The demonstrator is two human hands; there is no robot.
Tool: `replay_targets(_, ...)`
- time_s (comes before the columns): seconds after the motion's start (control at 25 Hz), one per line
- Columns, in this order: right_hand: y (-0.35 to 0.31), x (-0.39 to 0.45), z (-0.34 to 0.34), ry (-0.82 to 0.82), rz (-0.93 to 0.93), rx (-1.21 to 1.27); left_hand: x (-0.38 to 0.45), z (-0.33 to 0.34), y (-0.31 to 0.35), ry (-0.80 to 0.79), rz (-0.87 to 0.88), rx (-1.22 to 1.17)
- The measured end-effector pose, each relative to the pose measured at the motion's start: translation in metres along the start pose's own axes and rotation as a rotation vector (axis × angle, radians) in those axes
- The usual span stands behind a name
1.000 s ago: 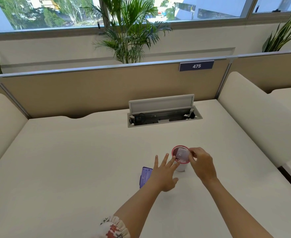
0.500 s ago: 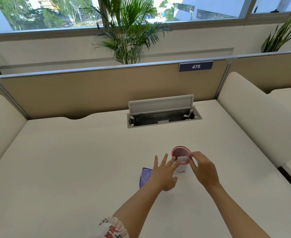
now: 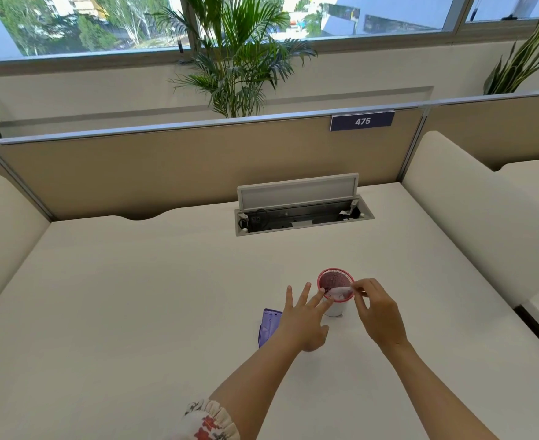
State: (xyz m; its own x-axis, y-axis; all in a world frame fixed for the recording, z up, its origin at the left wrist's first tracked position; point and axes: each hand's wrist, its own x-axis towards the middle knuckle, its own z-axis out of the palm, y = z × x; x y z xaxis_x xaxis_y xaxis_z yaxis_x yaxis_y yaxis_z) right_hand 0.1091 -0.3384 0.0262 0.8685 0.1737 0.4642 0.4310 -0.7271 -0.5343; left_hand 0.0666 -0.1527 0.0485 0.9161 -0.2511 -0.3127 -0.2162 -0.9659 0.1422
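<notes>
1. A purple case (image 3: 269,327) lay flat on the white worktop (image 3: 134,296), partly hidden behind the left wrist.
2. The left hand (image 3: 304,319) was spread wide, fingers straight. One fingertip touched the near left rim of the strainer and the edge of the pale sheet.
3. A white cup (image 3: 334,308) stood upright on the worktop between the two hands, with a pink mesh strainer (image 3: 333,277) seated in its mouth.
4. A pale, translucent sheet (image 3: 339,293) lay across the near part of the strainer.
5. The right hand (image 3: 377,312) pinched the right end of the sheet between thumb and forefinger, its other fingers curled.
</notes>
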Motion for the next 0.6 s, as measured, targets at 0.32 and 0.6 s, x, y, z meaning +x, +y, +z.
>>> replay_targets(0.32,-0.0013,0.0051,0.0054,0.197,0.806,0.575,-0.0010,-0.0009,0.0005,-0.012,-0.005,-0.023)
replay_targets(0.6,-0.0067,0.0046,0.0001,0.177,0.587,0.431,-0.0017,-0.0038,0.0008,-0.024,-0.004,-0.019)
